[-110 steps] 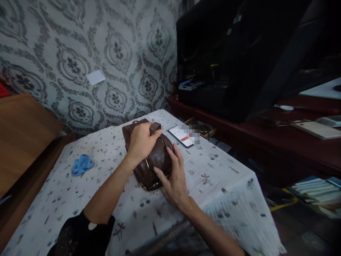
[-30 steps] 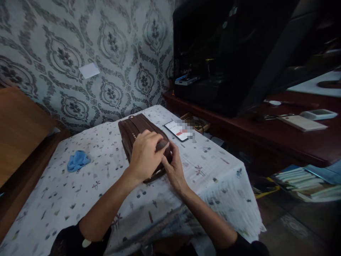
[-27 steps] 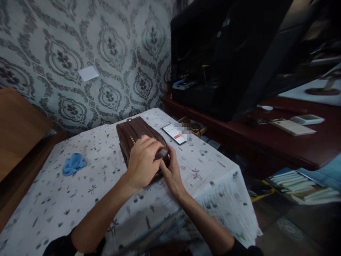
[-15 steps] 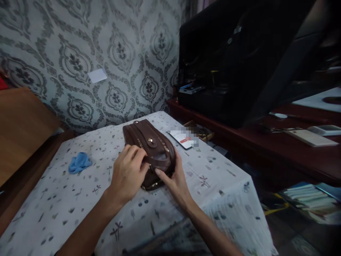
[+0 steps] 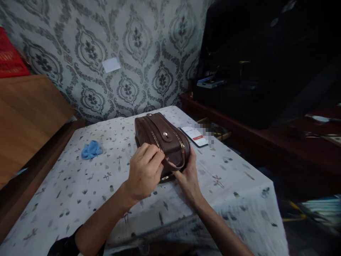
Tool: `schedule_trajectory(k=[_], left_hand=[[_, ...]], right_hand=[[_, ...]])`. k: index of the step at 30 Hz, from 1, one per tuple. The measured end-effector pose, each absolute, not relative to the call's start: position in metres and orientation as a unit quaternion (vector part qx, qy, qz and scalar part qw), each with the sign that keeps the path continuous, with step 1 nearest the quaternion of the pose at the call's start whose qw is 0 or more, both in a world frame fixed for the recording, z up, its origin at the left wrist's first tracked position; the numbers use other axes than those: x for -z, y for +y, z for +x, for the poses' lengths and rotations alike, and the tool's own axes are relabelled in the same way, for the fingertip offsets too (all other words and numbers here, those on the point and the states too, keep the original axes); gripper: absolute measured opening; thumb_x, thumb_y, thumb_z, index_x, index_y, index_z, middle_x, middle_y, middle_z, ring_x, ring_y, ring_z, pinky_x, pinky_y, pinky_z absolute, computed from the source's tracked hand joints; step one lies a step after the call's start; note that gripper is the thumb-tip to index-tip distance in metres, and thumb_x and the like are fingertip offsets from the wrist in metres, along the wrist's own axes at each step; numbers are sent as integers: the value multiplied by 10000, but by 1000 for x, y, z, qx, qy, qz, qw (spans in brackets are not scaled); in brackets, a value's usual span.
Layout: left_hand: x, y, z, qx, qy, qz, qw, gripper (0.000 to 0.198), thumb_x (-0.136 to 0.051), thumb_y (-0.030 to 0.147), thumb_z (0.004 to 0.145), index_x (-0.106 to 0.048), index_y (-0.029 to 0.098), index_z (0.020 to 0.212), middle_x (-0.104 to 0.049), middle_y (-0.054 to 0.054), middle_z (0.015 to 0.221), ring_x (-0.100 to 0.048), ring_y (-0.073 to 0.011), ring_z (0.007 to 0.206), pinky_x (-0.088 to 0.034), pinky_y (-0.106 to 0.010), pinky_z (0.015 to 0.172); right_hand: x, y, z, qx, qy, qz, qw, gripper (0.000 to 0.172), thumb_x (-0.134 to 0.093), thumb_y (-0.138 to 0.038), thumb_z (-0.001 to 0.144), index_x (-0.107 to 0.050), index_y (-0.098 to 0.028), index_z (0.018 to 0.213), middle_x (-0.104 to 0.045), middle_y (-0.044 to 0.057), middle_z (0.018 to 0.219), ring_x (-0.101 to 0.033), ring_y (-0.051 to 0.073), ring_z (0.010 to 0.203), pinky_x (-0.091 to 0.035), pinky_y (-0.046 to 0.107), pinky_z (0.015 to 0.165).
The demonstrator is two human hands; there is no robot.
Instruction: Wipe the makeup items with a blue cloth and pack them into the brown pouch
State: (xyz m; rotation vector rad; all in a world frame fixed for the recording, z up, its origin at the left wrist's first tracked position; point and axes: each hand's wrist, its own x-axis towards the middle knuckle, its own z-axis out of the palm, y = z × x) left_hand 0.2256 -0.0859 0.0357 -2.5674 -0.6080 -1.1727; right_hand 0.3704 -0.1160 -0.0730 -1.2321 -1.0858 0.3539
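A brown leather-look toiletry bag [image 5: 170, 142] lies on the cloth-covered table, with two gold-toothed zippers and a snapped strap [image 5: 160, 127] along its top. At its near end a loop handle [image 5: 174, 166] bows outward. My left hand [image 5: 146, 170] is closed at the near left corner, fingers curled against the bag by the zipper and the loop's end; the fingertips are partly hidden. My right hand [image 5: 188, 179] grips the near right end, thumb in front below the loop, fingers round the side.
A crumpled blue cloth [image 5: 92, 150] lies to the left on the patterned tablecloth [image 5: 106, 199]. Right of the bag is a phone [image 5: 195, 137] with a lit screen. Beyond it stand an open drawer [image 5: 223, 136] and a dark red desk [image 5: 255, 140]. A wooden panel [image 5: 32, 117] is at the left.
The view has shifted, so everything sits further right. My left hand has shifted from the loop's middle toward its left end; the loop shows more fully. My right hand still holds the bag.
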Motion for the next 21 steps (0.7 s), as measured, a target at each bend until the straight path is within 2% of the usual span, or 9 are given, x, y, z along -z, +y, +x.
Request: schedule_trajectory(k=[5, 13, 17, 19, 21], left_hand=[[-30, -89, 224, 402, -176, -888, 135, 180, -519, 31, 890, -635, 132, 798, -647, -78, 780, -541, -207, 766, -482, -338, 642], [-18, -97, 220, 362, -129, -912, 144, 175, -561, 38, 884, -621, 128, 746, -627, -75, 729, -524, -204, 745, -462, -329, 649], [-15, -104, 225, 328, -153, -913, 189, 181, -558, 55, 874, -605, 150, 726, -632, -76, 747, -519, -216, 745, -423, -351, 652], [-17, -107, 234, 334, -183, -902, 204, 94, -570, 75, 862, -633, 136, 829, -665, -95, 861, -542, -233, 815, -421, -369, 686], [-20, -109, 244, 341, -195, -896, 207, 173, -587, 120, 874, -644, 107, 1037, -678, -109, 974, -558, -250, 899, -427, -384, 730]], right_hand=[[72, -118, 371, -207, -469, -546, 663, 1018, -732, -519, 795, -142, -186, 1555, -367, 182, 1539, -389, 336, 1417, -316, 567, 1184], [70, -121, 375, -199, -485, -539, 659, 1016, -707, -562, 812, -144, -172, 1563, -282, 175, 1594, -297, 318, 1478, -234, 539, 1232], [75, -118, 375, -198, -479, -532, 669, 999, -707, -531, 817, -145, -187, 1568, -275, 166, 1603, -285, 320, 1484, -224, 556, 1232], [79, -117, 375, -205, -478, -518, 679, 983, -685, -515, 832, -126, -195, 1575, -262, 158, 1613, -281, 320, 1488, -230, 559, 1230], [83, -118, 376, -209, -485, -499, 687, 941, -649, -488, 858, -119, -206, 1582, -259, 142, 1620, -285, 313, 1490, -238, 550, 1231]])
